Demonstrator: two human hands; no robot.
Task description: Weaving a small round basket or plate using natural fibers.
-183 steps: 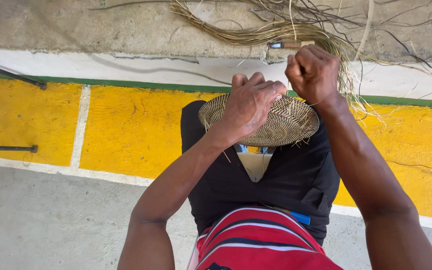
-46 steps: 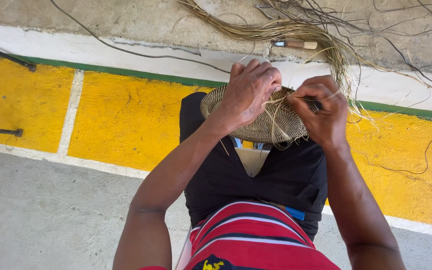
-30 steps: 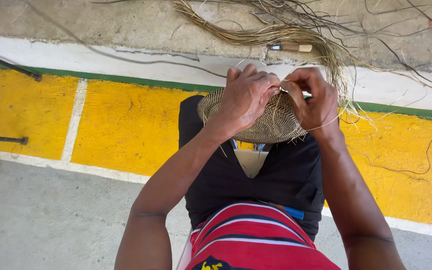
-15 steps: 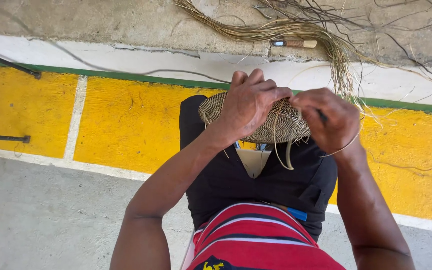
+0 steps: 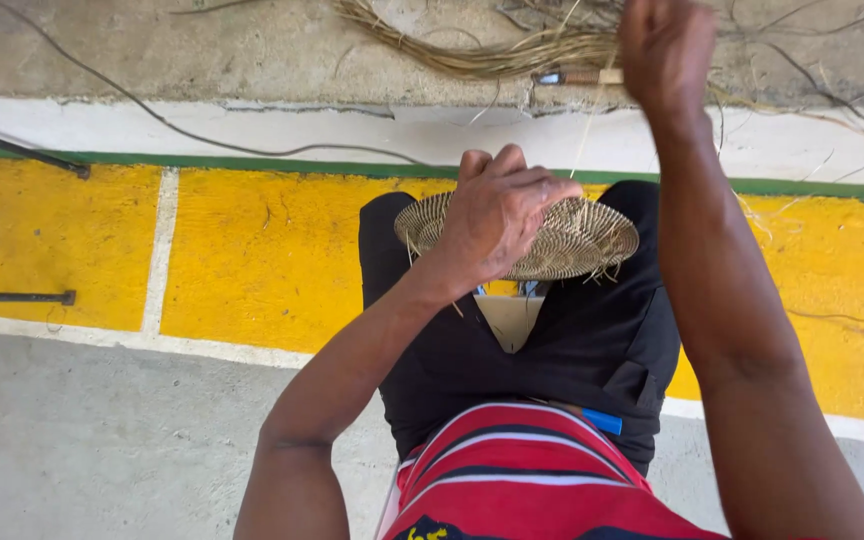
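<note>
Left hand [image 5: 497, 222]: fingers curled over the near-left part of a round woven disc [image 5: 562, 238], gripping it against the knees. Right hand [image 5: 667, 45]: raised to 12 o'clock of the disc, well above it, closed into a fist around a thin pale fibre strand [image 5: 582, 140] that runs down toward the disc's far edge.

The woven disc is flat to slightly domed, straw-coloured, made of tight concentric coils bound by fine radial stitching. Its rim is unfinished, with short loose fibre ends sticking out at 3 to 5 o'clock and at 9 o'clock. It rests on the lap, across black trousers [image 5: 552, 350], with a red striped shirt [image 5: 532, 470] at 6 o'clock.

At 12 o'clock of the disc, on the grey concrete floor [image 5: 202, 50], lies a bundle of dry fibres [image 5: 492, 55] with a small wooden-handled tool [image 5: 577, 76] among them. Beneath the knees runs a yellow painted band [image 5: 252, 250], edged by a green line. A dark cable [image 5: 152, 115] trails at 10 o'clock.
</note>
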